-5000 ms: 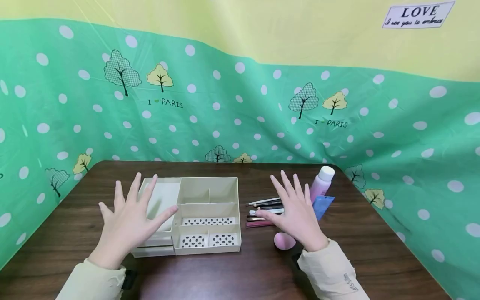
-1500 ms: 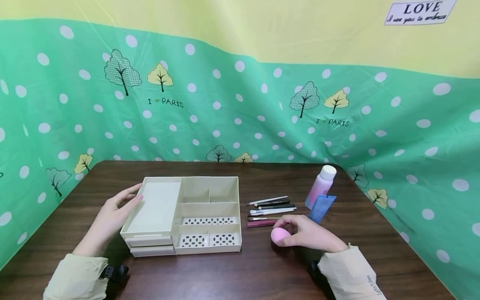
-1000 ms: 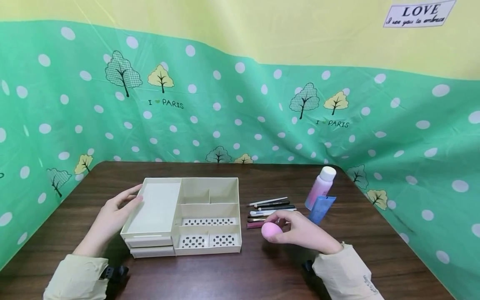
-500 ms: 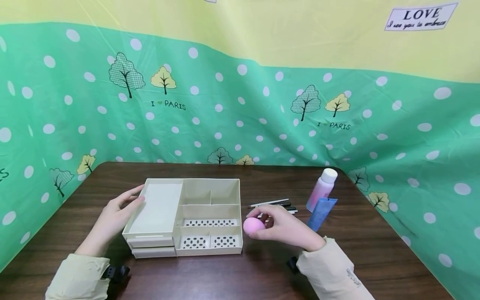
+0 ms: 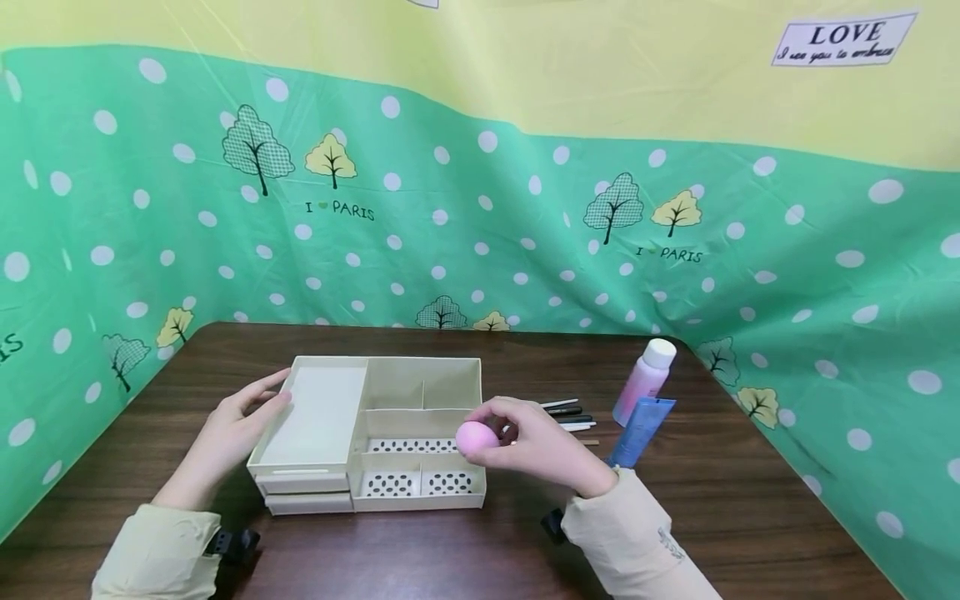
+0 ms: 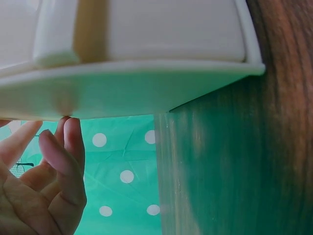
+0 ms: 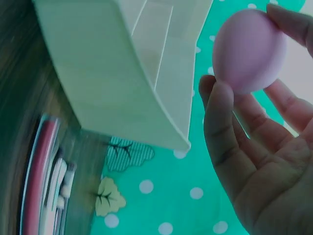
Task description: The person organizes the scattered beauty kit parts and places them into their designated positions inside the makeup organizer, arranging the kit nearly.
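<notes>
Near the box rim (image 5: 480, 382), farther left than before, pink egg (image 5: 476, 438) in right grip (image 5: 534, 442)

Egg-shaped item (image 5: 476, 438), pink; organizer (image 5: 318, 417), cream; bottle (image 5: 642, 390), pink; cap (image 5: 660, 353), white; tube (image 5: 641, 431), blue; bench (image 5: 750, 517), brown, wood-grained; cloth (image 5: 420, 250), green, white-dotted, yellow above; sleeves (image 5: 161, 550), cream.

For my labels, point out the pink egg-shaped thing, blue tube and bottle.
Pink egg-shaped thing (image 7: 250, 51): right wrist view, its middle.
Blue tube (image 5: 641, 431): head view, its body.
Bottle (image 5: 642, 388): head view, below its cap.
</notes>
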Tool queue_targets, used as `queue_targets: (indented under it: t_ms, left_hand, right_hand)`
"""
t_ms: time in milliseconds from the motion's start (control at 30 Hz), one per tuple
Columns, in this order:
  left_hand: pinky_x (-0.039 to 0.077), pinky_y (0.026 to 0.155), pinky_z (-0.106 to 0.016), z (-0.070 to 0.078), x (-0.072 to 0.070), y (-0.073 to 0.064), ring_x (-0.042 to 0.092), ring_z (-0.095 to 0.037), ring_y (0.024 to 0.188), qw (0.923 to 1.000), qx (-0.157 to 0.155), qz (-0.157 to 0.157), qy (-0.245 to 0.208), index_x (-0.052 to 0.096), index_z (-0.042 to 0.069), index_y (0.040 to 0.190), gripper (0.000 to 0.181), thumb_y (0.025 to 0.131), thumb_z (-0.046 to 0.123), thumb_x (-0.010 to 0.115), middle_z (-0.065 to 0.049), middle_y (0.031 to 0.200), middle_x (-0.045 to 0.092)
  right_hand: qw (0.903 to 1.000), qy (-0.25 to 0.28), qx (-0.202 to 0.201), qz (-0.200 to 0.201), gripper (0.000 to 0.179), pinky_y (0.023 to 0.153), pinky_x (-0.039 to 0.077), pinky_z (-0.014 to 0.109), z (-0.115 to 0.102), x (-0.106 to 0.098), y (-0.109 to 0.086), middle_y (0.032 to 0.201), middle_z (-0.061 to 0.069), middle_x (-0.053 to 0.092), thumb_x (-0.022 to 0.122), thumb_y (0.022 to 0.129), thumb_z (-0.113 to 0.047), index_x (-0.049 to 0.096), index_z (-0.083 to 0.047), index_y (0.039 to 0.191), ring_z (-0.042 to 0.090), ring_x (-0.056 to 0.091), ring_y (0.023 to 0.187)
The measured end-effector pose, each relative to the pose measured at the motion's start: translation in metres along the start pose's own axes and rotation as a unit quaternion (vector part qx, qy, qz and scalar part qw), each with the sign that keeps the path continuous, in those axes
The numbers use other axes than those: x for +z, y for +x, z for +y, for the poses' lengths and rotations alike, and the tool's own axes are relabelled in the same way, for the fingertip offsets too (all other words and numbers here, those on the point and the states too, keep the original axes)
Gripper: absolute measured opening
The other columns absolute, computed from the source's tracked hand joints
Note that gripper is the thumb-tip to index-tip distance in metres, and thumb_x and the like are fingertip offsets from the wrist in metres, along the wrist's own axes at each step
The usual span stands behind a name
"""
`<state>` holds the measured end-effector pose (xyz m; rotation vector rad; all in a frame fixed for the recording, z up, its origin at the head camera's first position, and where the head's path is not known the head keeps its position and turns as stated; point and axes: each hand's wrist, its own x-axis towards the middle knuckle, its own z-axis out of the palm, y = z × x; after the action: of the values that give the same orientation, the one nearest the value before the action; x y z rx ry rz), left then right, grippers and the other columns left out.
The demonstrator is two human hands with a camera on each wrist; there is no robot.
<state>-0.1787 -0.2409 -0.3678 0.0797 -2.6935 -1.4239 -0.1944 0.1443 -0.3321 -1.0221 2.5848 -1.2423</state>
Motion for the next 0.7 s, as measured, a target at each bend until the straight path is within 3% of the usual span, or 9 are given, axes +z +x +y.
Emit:
queue_targets:
  t_ms: [300, 700]
  left_hand:
    - [0.045, 0.08, -0.03, 0.001, 0.0, 0.0, 0.052, -0.033, 0.115, 1.0, 0.004, 0.002, 0.006, 0.041, 0.012, 0.152, 0.059, 0.102, 0.042, 0.05, -0.026, 0.129, 0.058]
    - [0.045, 0.08, -0.031, 0.0, -0.001, 0.0, 0.053, -0.034, 0.113, 1.0, 0.004, -0.001, 0.006, 0.041, 0.011, 0.152, 0.057, 0.103, 0.038, 0.05, -0.027, 0.128, 0.058]
  right_hand:
    - [0.999, 0.028, 0.026, 0.023, 0.033, 0.068, 0.049, 0.028, -0.01, 0.026, 0.011, 0.09, 0.002, 0.066, 0.082, 0.079, -0.024, 0.071, -0.015, 0.109, 0.015, 0.058, 0.075]
    - [0.998, 0.05, 0.022, 0.031, 0.03, 0.063, 0.05, 0.024, -0.018, 0.058, 0.026, 0.092, -0.003, 0.068, 0.083, 0.078, -0.025, 0.072, -0.017, 0.105, 0.01, 0.059, 0.075]
